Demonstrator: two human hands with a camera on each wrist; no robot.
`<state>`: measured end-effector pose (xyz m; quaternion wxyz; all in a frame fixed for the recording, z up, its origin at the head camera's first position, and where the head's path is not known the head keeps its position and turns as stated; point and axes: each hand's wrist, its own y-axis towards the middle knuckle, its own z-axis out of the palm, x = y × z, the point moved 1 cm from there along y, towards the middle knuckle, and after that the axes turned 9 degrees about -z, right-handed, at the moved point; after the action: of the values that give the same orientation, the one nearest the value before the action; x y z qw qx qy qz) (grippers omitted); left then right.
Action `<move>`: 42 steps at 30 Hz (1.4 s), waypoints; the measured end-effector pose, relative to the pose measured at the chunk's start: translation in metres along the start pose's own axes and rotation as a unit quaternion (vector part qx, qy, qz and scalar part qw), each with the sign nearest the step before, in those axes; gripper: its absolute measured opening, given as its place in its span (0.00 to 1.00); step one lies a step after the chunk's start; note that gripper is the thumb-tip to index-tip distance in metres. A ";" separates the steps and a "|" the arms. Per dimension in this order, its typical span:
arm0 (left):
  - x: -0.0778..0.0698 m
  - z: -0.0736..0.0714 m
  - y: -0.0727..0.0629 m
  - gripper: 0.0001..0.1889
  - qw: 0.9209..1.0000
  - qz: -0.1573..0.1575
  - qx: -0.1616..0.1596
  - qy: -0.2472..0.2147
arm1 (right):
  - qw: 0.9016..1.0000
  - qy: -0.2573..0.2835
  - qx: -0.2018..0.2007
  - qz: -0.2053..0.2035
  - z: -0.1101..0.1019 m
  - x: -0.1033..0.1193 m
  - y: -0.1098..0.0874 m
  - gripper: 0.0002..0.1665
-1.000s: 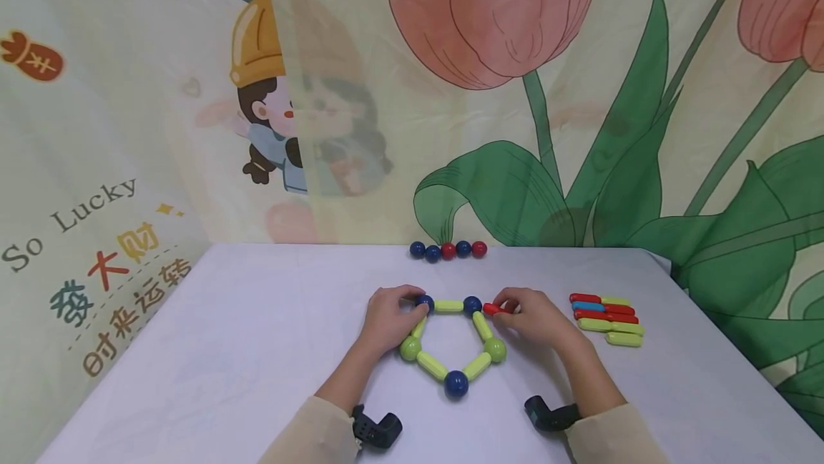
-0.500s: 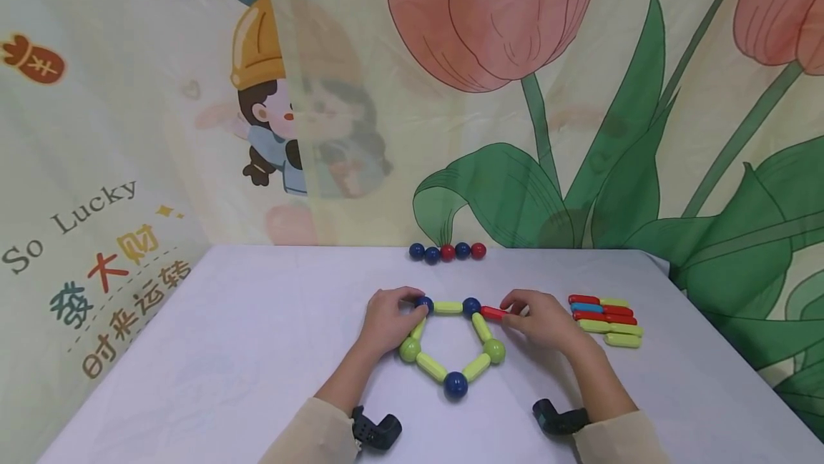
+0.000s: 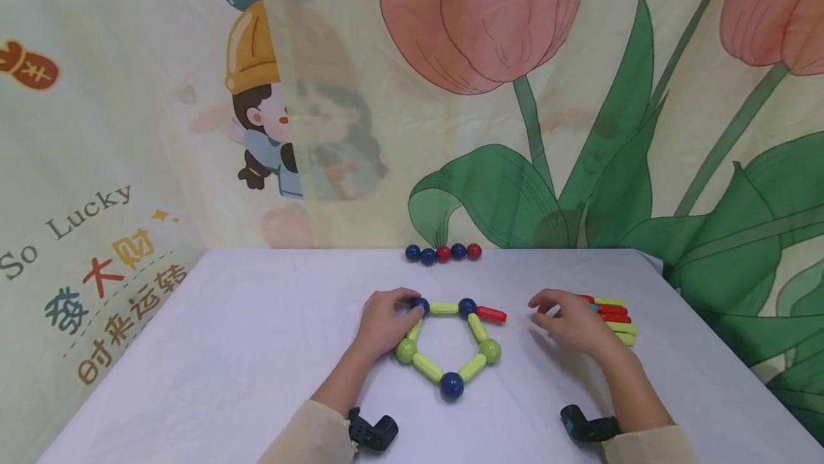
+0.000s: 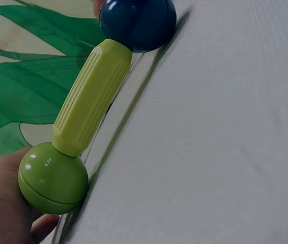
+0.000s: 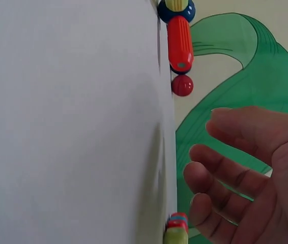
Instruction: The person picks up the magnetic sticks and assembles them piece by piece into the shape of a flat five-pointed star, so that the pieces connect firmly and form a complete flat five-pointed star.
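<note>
A closed ring of yellow-green rods (image 3: pixel 444 308) and balls lies on the white table. My left hand (image 3: pixel 386 321) grips the blue ball (image 3: pixel 421 305) at its far left corner, thumb and fingers around it. Nearer on that side is a green ball (image 3: pixel 406 351), close to the same hand in the left wrist view. A red rod (image 3: pixel 492 314) sticks out rightward from the far right blue ball (image 3: pixel 467 307). To the right of this rod, my right hand (image 3: pixel 569 321) hovers apart from it, fingers loosely bent and holding nothing, as the right wrist view (image 5: pixel 251 178) also shows.
Several loose rods (image 3: pixel 616 317) in red, blue and yellow-green lie at the right, partly hidden behind my right hand. A row of blue and red balls (image 3: pixel 443 254) sits along the table's back edge. Behind hangs a printed cloth (image 3: pixel 347 221).
My right hand has brought the red rod's end to the far right blue ball, let go of it and drawn back to the right. My left hand keeps its grip.
</note>
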<state>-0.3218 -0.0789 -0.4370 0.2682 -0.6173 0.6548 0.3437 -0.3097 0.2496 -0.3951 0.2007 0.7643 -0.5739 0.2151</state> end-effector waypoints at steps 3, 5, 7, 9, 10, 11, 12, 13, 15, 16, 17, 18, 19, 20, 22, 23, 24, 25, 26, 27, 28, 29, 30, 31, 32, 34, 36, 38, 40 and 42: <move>0.001 0.000 0.000 0.15 1.000 -0.002 -0.001 -0.001 | 1.000 -0.005 -0.003 -0.001 -0.006 -0.003 -0.004 0.18; 0.001 -0.001 0.000 0.15 1.000 -0.002 0.000 -0.004 | 1.000 -0.008 -0.007 -0.004 -0.011 -0.006 -0.007 0.18; 0.002 0.000 0.000 0.16 1.000 -0.002 0.000 -0.004 | 1.000 -0.012 -0.013 -0.010 -0.016 -0.010 -0.009 0.18; 0.002 0.000 0.000 0.16 1.000 -0.001 0.000 -0.003 | 0.999 -0.014 -0.020 -0.021 -0.021 -0.014 -0.012 0.17; 0.002 0.000 0.000 0.16 1.000 -0.001 0.000 -0.003 | 0.999 -0.015 -0.023 -0.027 -0.024 -0.016 -0.013 0.17; 0.002 0.000 0.000 0.16 1.000 0.000 0.000 -0.003 | 0.999 -0.016 -0.026 -0.032 -0.026 -0.019 -0.015 0.16; 0.002 0.000 0.000 0.16 1.000 0.000 0.001 -0.004 | 0.999 -0.017 -0.029 -0.036 -0.028 -0.021 -0.016 0.16; 0.002 0.000 0.000 0.16 1.000 0.000 0.001 -0.004 | 0.999 -0.017 -0.031 -0.040 -0.030 -0.023 -0.017 0.16; 0.002 0.001 0.000 0.16 1.000 0.002 0.001 -0.005 | 0.998 -0.016 -0.034 -0.042 -0.033 -0.026 -0.019 0.16; 0.002 0.001 0.000 0.16 1.000 0.003 0.001 -0.004 | 0.998 -0.016 -0.036 -0.041 -0.035 -0.028 -0.020 0.16; 0.001 0.001 0.000 0.16 1.000 0.002 0.002 -0.003 | 0.998 -0.015 -0.037 -0.040 -0.037 -0.029 -0.021 0.16; 0.001 0.001 0.000 0.16 1.000 0.001 0.003 -0.003 | 0.998 -0.014 -0.038 -0.038 -0.038 -0.030 -0.022 0.17; 0.002 0.001 0.001 0.16 1.000 0.000 0.003 -0.002 | 0.999 -0.012 -0.038 -0.035 -0.040 -0.031 -0.023 0.17; 0.002 0.002 0.001 0.16 1.000 0.000 0.003 -0.002 | 0.999 -0.010 -0.038 -0.030 -0.042 -0.032 -0.024 0.18; 0.002 0.002 0.002 0.16 1.000 -0.003 0.005 -0.003 | 0.999 -0.006 -0.035 -0.021 -0.045 -0.034 -0.026 0.20; 0.002 0.003 0.002 0.16 1.000 -0.004 0.005 -0.005 | 0.999 -0.003 -0.032 -0.015 -0.047 -0.035 -0.026 0.21; 0.002 0.003 0.002 0.16 1.000 -0.001 0.005 -0.004 | 1.000 0.000 -0.029 -0.009 -0.049 -0.036 -0.027 0.22; 0.002 0.003 0.002 0.16 1.000 0.000 0.005 -0.005 | 1.000 0.003 -0.027 -0.002 -0.050 -0.037 -0.027 0.23; 0.002 0.003 0.002 0.16 1.000 0.000 0.004 -0.006 | 1.000 0.006 -0.024 0.003 -0.052 -0.038 -0.028 0.24; 0.002 0.003 0.002 0.16 1.000 0.000 0.005 -0.005 | 1.000 0.008 -0.022 0.007 -0.053 -0.039 -0.028 0.25; 0.002 0.003 0.002 0.16 1.000 0.003 0.005 -0.003 | 1.000 0.011 -0.019 0.011 -0.054 -0.040 -0.029 0.26; 0.002 0.003 0.002 0.16 1.000 0.003 0.005 -0.002 | 1.000 0.013 -0.018 0.014 -0.055 -0.041 -0.029 0.27; 0.003 0.003 0.002 0.16 1.000 0.006 0.005 0.000 | 1.000 0.016 -0.017 0.016 -0.056 -0.042 -0.030 0.27; 0.003 0.003 0.001 0.16 1.000 0.005 0.005 -0.001 | 1.000 0.018 -0.015 0.018 -0.056 -0.043 -0.030 0.28; 0.003 0.003 0.001 0.16 1.000 0.007 0.005 -0.001 | 1.000 0.020 -0.014 0.019 -0.057 -0.043 -0.031 0.28; 0.003 0.002 0.001 0.16 1.000 0.008 0.005 -0.001 | 0.999 0.022 -0.012 0.023 -0.059 -0.044 -0.032 0.29; 0.003 0.002 0.001 0.16 1.000 0.007 0.006 -0.003 | 0.999 0.022 -0.009 0.026 -0.061 -0.044 -0.033 0.30; 0.003 0.001 0.001 0.16 1.000 0.006 0.006 -0.004 | 0.999 0.021 -0.006 0.029 -0.063 -0.045 -0.034 0.31; 0.003 0.001 0.000 0.15 1.000 0.005 0.006 -0.003 | 0.999 0.021 -0.002 0.032 -0.065 -0.046 -0.035 0.32; 0.003 0.000 0.000 0.15 1.000 0.003 0.004 -0.002 | 0.999 0.020 0.001 0.033 -0.067 -0.047 -0.036 0.33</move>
<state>-0.3226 -0.0807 -0.4398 0.2707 -0.6137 0.6575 0.3433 -0.2935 0.3336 -0.3684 0.2041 0.7408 -0.5945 0.2371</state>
